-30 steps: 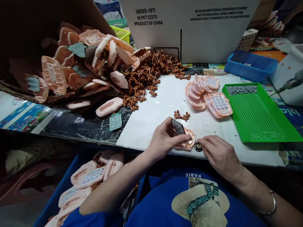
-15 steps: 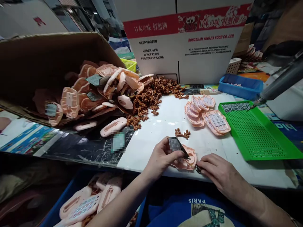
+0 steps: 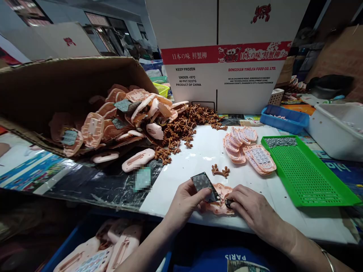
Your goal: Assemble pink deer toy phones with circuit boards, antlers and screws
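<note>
At lower centre, our left hand (image 3: 188, 200) grips the dark circuit board (image 3: 204, 186) between thumb and fingers; our right hand (image 3: 253, 207) pinches the round black part (image 3: 228, 203), now moved left from beside the pink shell (image 3: 219, 207) onto its right side.

Lighting uneven, apparently from above. White sheet (image 3: 172, 181) bright, small glare spots noted; interior of open carton (image 3: 70, 81) and area beneath table (image 3: 90, 183) in deep shadow. Edges stretched; lower left blurred; green board (image 3: 143, 178) pixelated.
</note>
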The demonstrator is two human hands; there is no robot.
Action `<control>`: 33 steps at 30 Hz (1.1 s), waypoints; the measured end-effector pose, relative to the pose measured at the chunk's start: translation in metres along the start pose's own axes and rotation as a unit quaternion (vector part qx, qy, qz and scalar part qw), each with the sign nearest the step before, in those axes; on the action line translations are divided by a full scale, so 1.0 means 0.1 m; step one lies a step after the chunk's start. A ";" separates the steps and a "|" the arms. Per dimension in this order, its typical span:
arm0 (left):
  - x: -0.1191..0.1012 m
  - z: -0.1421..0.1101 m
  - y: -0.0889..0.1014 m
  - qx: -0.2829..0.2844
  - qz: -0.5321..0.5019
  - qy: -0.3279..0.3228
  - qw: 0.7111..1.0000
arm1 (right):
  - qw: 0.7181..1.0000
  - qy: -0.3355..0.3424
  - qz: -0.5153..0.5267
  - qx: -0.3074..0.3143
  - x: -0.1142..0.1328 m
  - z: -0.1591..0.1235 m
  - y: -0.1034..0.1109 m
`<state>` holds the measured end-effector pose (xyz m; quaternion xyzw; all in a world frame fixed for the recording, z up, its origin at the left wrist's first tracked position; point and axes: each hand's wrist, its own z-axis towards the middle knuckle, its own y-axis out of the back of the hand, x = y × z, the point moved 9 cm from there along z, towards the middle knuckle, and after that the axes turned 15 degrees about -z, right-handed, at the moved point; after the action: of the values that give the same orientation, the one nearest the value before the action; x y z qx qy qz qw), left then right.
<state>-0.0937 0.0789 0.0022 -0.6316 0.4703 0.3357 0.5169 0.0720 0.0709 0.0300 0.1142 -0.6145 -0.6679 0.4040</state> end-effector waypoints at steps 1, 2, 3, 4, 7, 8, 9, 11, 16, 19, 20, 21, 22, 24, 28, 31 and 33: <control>0.00 -0.01 0.00 0.001 0.002 0.002 1.000 | 1.000 0.008 -0.029 0.003 0.01 0.02 -0.02; -0.01 -0.02 -0.01 0.003 0.002 0.004 1.000 | 0.998 0.015 -0.057 0.002 0.03 0.03 -0.02; -0.01 -0.02 -0.02 0.006 -0.001 0.007 1.000 | 0.996 0.021 -0.085 0.000 0.04 0.04 -0.02; 0.00 -0.03 -0.03 0.013 -0.006 0.010 1.000 | 0.994 0.027 -0.110 -0.005 0.04 0.05 0.00; 0.03 -0.04 -0.08 0.033 -0.022 0.017 0.999 | 0.990 0.035 -0.140 -0.010 0.04 0.06 0.04; 0.04 -0.05 -0.09 0.035 -0.024 0.017 0.999 | 0.990 0.035 -0.138 -0.008 0.03 0.07 0.05; 0.05 -0.06 -0.09 0.031 -0.026 0.014 0.999 | 0.990 0.035 -0.135 -0.005 0.01 0.07 0.06; 0.06 -0.08 -0.07 0.014 -0.033 0.005 0.999 | 0.991 0.035 -0.132 0.003 -0.02 0.07 0.07; 0.04 -0.12 -0.06 -0.002 -0.069 -0.026 0.997 | 0.993 0.042 -0.114 -0.001 -0.07 0.07 0.16; 0.03 -0.12 -0.07 -0.008 -0.091 -0.043 0.995 | 0.991 0.041 -0.124 -0.007 -0.11 0.07 0.20; 0.03 -0.13 -0.06 -0.013 -0.095 -0.047 0.994 | 0.991 0.043 -0.130 -0.005 -0.11 0.06 0.20; 0.04 -0.13 -0.06 -0.018 -0.096 -0.050 0.994 | 0.989 0.046 -0.137 -0.003 -0.11 0.06 0.20; 0.05 -0.13 -0.05 -0.023 -0.095 -0.051 0.994 | 0.988 0.050 -0.143 -0.003 -0.11 0.06 0.21; 0.06 -0.13 -0.04 -0.030 -0.091 -0.050 0.994 | 0.986 0.062 -0.154 -0.007 -0.09 0.05 0.22; 0.08 -0.14 -0.02 -0.039 -0.085 -0.053 0.994 | 0.981 0.087 -0.174 -0.016 -0.03 0.06 0.25; 0.09 -0.14 -0.01 -0.047 -0.088 -0.054 0.994 | 0.975 0.095 -0.199 -0.008 -0.02 0.09 0.22; 0.09 -0.14 -0.01 -0.053 -0.094 -0.058 0.992 | 0.970 0.103 -0.219 0.003 0.00 0.10 0.20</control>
<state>-0.0909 0.0634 -0.0024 -0.6795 0.3594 0.3458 0.5380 0.0732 0.0803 0.0502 0.3157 -0.5314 -0.7229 0.3087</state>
